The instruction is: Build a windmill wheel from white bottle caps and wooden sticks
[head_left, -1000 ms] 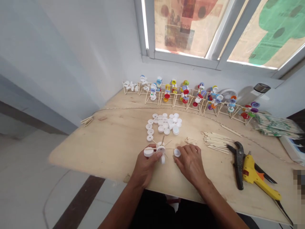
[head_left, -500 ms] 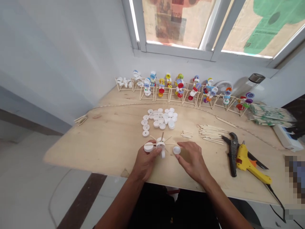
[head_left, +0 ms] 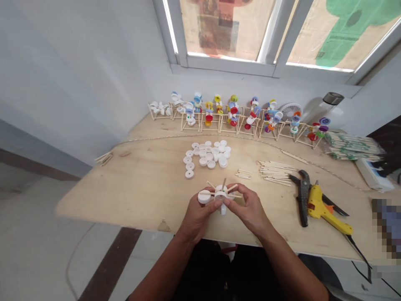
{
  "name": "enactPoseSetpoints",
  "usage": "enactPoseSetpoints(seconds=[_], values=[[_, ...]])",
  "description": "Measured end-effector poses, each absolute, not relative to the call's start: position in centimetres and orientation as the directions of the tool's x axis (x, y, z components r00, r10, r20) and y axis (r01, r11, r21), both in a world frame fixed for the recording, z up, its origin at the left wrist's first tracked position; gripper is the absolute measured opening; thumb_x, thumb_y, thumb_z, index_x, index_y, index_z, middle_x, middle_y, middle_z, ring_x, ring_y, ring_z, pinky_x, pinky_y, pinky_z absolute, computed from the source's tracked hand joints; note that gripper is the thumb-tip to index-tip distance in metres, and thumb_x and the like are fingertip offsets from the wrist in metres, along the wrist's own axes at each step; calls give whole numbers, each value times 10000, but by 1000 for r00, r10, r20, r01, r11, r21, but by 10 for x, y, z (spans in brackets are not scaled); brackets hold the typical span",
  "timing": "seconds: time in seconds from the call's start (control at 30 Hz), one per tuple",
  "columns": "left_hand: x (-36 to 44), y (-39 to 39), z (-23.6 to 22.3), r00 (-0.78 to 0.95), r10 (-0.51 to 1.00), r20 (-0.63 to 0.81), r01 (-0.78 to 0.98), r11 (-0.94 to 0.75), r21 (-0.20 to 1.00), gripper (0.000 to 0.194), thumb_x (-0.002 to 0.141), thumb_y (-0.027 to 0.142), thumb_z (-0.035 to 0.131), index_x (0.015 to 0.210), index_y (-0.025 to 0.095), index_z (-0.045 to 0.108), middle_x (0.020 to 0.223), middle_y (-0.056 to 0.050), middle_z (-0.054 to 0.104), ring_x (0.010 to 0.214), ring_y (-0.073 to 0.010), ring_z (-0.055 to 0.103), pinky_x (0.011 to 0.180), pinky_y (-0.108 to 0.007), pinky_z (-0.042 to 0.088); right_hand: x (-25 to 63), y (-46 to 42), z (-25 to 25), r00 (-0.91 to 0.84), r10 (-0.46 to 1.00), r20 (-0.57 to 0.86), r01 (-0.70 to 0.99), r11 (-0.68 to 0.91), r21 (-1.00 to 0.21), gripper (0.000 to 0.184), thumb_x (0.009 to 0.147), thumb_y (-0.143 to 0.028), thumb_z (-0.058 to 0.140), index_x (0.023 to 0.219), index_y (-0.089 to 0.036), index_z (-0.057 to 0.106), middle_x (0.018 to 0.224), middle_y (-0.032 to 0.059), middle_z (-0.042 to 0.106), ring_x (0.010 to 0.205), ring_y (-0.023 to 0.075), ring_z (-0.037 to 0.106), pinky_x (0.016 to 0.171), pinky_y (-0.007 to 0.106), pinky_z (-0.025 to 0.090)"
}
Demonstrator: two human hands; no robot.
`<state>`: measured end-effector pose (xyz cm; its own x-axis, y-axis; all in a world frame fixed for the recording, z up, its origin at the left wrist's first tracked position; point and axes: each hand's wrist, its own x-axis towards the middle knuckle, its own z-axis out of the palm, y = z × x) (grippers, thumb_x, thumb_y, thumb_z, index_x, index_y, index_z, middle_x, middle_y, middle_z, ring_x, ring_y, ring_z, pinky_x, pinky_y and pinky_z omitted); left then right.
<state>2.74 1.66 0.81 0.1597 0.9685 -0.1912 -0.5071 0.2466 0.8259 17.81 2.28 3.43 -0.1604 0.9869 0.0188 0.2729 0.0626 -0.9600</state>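
Observation:
Both hands hold a wheel of white plastic bottle caps with wooden sticks radiating from its hub point(head_left: 221, 193), just above the front of the plywood board. My left hand point(head_left: 199, 217) grips it from the left, beside a white cap point(head_left: 204, 197) on one stick. My right hand point(head_left: 247, 209) pinches it from the right, fingertips at the hub. Another white cap point(head_left: 223, 210) hangs below the hub. Beyond the wheel lies a heap of loose white caps point(head_left: 206, 155), and several short wooden sticks point(head_left: 277, 173) lie to the right.
Yellow glue gun point(head_left: 319, 207) and black-handled pliers point(head_left: 303, 196) lie at right. Along the wall stands a row of coloured cap-and-stick models point(head_left: 233, 115), with a small fan point(head_left: 290, 110), a glass bottle point(head_left: 326, 104) and bundled sticks point(head_left: 352, 147). The board's near edge lies below my wrists.
My right hand has moved left from the loose white cap onto the wheel. That cap no longer shows on the board. Both hands have lifted the wheel slightly, and the view has tilted a little.

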Motion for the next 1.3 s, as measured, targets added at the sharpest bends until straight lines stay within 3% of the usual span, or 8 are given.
enactPoseSetpoints(seconds=[0.13, 0.2, 0.37, 0.57, 0.93, 1.3], values=[[17, 18, 9, 179, 968, -174, -488, 241, 839, 473, 620, 266, 787, 1059, 181, 634, 1013, -71, 661, 948, -230, 602, 852, -316, 436, 180, 22, 35, -142, 989, 28, 280, 68, -958, 151, 760, -323, 651, 855, -210, 621, 986, 31, 671, 969, 211, 602, 896, 354, 426], [10, 20, 11, 166, 974, -151, -434, 210, 876, 436, 622, 271, 785, 1029, 186, 657, 1058, -80, 651, 996, -242, 589, 858, -308, 438, 181, 22, 36, -127, 991, 45, 321, 84, -943, 146, 755, -325, 652, 847, -215, 622, 988, 33, 670, 977, 219, 598, 902, 368, 420], [-1, 25, 20, 200, 972, -120, -270, 173, 947, 350, 614, 246, 788, 949, 190, 703, 995, -60, 676, 980, -241, 594, 833, -307, 456, 182, 21, 39, -174, 974, 145, 460, 211, -863, 134, 775, -306, 640, 877, -223, 614, 993, 44, 667, 979, 221, 585, 911, 409, 393], [0, 27, 23, 285, 947, -147, -211, 211, 954, 310, 622, 251, 779, 913, 172, 709, 992, -70, 683, 954, -245, 604, 817, -315, 458, 183, 21, 41, -249, 941, 227, 522, 328, -787, 126, 788, -291, 646, 885, -230, 593, 940, 21, 675, 928, 202, 586, 879, 401, 386], [-3, 26, 13, 331, 927, -174, -224, 257, 940, 235, 639, 217, 781, 848, 186, 680, 867, -20, 666, 823, -167, 603, 746, -254, 463, 182, 21, 38, -240, 947, 213, 508, 310, -804, 331, 750, -308, 694, 1054, -248, 577, 950, 23, 665, 973, 214, 578, 890, 415, 394], [-3, 26, 10, 316, 932, -179, -190, 247, 950, 241, 649, 259, 775, 864, 199, 685, 873, -16, 691, 820, -167, 624, 750, -248, 471, 184, 19, 35, -242, 942, 234, 493, 327, -806, 341, 771, -327, 674, 1085, -253, 565, 965, 23, 661, 997, 217, 570, 907, 419, 396]])
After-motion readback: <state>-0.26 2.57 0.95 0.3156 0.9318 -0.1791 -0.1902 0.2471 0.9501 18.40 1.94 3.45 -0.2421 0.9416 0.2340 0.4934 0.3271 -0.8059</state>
